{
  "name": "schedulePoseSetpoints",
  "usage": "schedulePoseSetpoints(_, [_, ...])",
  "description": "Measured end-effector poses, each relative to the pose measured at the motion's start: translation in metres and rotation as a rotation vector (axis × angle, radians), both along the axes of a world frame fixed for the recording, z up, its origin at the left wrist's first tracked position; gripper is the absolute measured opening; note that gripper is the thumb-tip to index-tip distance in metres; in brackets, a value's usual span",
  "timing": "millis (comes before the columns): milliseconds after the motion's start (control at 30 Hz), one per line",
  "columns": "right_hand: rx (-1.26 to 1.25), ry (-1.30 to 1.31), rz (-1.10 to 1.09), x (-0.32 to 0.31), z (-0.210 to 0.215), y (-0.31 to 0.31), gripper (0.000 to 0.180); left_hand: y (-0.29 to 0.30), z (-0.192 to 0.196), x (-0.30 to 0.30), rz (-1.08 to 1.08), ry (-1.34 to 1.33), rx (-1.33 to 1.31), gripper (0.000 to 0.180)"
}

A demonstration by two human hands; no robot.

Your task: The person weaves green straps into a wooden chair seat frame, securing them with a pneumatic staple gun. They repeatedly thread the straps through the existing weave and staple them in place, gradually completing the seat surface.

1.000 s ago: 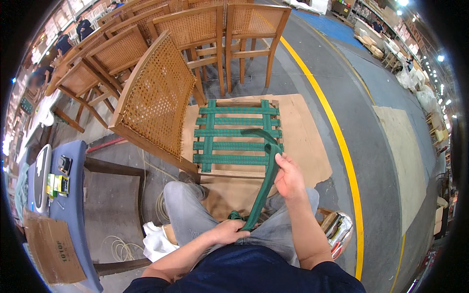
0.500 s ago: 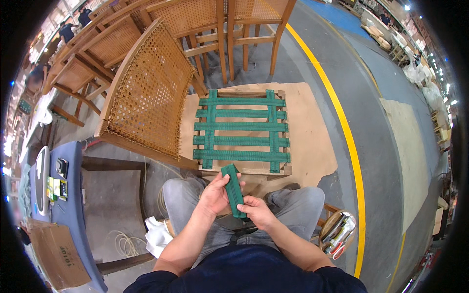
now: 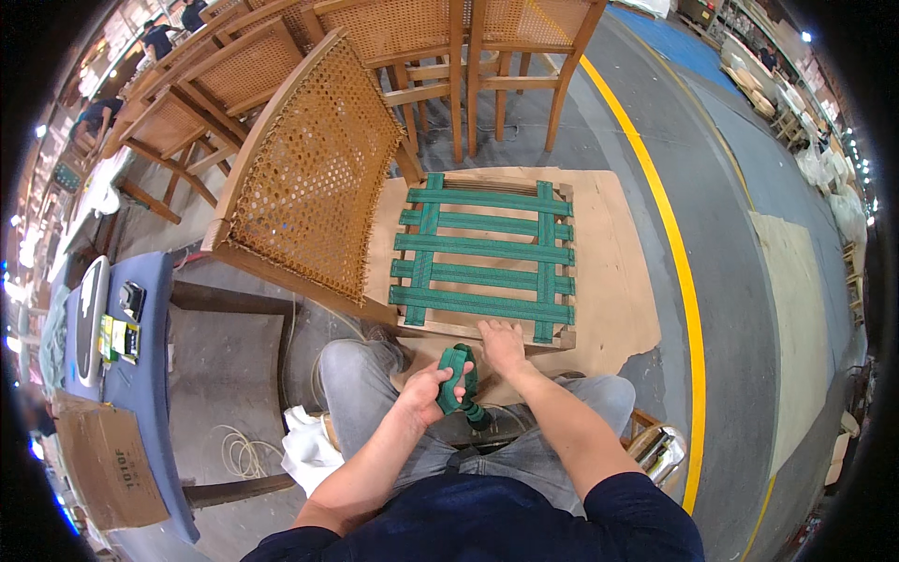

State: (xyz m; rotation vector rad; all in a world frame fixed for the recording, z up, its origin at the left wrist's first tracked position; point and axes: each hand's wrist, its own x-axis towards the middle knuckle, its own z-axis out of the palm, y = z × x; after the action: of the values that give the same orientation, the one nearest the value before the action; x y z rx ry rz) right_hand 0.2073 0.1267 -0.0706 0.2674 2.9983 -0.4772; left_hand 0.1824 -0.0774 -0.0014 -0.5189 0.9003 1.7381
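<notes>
My left hand (image 3: pixel 427 395) is closed round a folded length of green webbing strap (image 3: pixel 455 363). Part of the strap loops beside the fingers, and its lower end hangs between my knees. My right hand (image 3: pixel 503 347) has its fingers bent over the near rail of a wooden chair's seat frame (image 3: pixel 440 330); its thumb is hidden. Green webbing bands (image 3: pixel 487 246) cross this seat, several running sideways over and under two running front to back. The chair's woven cane back (image 3: pixel 314 178) rises on the left of the seat.
Brown cardboard (image 3: pixel 618 272) lies beneath the chair. At left, a blue padded surface (image 3: pixel 140 375) carries a black device (image 3: pixel 132 300), small packets and a cardboard box (image 3: pixel 117 468). A round stool with tools (image 3: pixel 663 454) stands by my right knee. More cane chairs (image 3: pixel 393 37) stand behind.
My right hand has let go of the strap and moved up to the seat's near rail. The strap, held out straight before, now loops in my left hand. The view has shifted slightly left.
</notes>
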Motion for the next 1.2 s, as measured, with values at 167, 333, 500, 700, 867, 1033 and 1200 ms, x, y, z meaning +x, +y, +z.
schedulePoseSetpoints(167, [-0.086, 0.024, 0.061, 0.011, -0.005, -0.009, 0.032, 0.0, -0.009, 0.009, 0.066, -0.025, -0.044, 0.033])
schedulePoseSetpoints(333, [-0.189, -0.13, 0.072, 0.059, -0.009, -0.037, 0.027, 0.009, -0.018, 0.015, 0.108, -0.171, -0.228, 0.034])
schedulePoseSetpoints(500, [-0.328, -0.059, 0.06, 0.088, -0.008, -0.038, 0.024, 0.018, -0.036, 0.026, 0.082, -0.211, -0.151, 0.037])
schedulePoseSetpoints(700, [-0.309, -0.27, 0.027, 0.093, 0.021, -0.036, 0.028, 0.039, -0.06, 0.033, 0.12, -0.153, -0.081, 0.027])
schedulePoseSetpoints(867, [-0.427, -0.228, -0.074, 0.096, 0.053, -0.007, 0.02, 0.055, -0.078, 0.01, 0.316, -0.312, -0.057, 0.006])
schedulePoseSetpoints(1033, [-0.258, -0.026, -0.302, 0.067, 0.036, 0.02, 0.035, 0.058, -0.105, 0.004, 0.24, -0.329, 0.033, 0.008])
schedulePoseSetpoints(1200, [-0.367, -0.195, -0.518, 0.022, 0.012, -0.025, 0.047, 0.042, -0.104, 0.0, 0.114, -0.308, 0.036, 0.005])
